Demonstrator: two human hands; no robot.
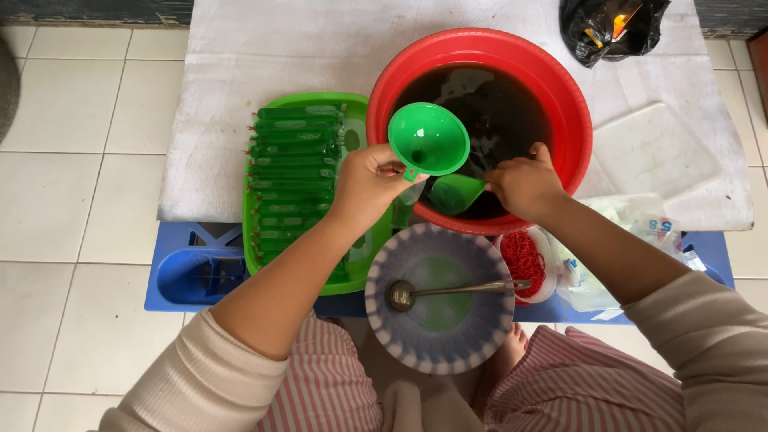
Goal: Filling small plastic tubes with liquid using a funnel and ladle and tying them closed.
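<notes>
The left hand (370, 182) holds a green funnel (429, 139) upright, fingers closed on its rim tab, above the near-left rim of the red basin (384, 88). The right hand (524, 184) grips a green scoop (454, 194), fingers curled shut around its handle; the scoop bowl is dipped into the dark liquid (496, 112) at the basin's near edge. The basin stands on the white bench (264, 48), towards its front edge. A green tray (352, 102) of filled green tubes (292, 172) sits touching the basin's left side. A patterned plate (436, 356) carrying a metal ladle (448, 291) lies nearest the person. A cup of red rubber bands (523, 260) stands just right of it.
</notes>
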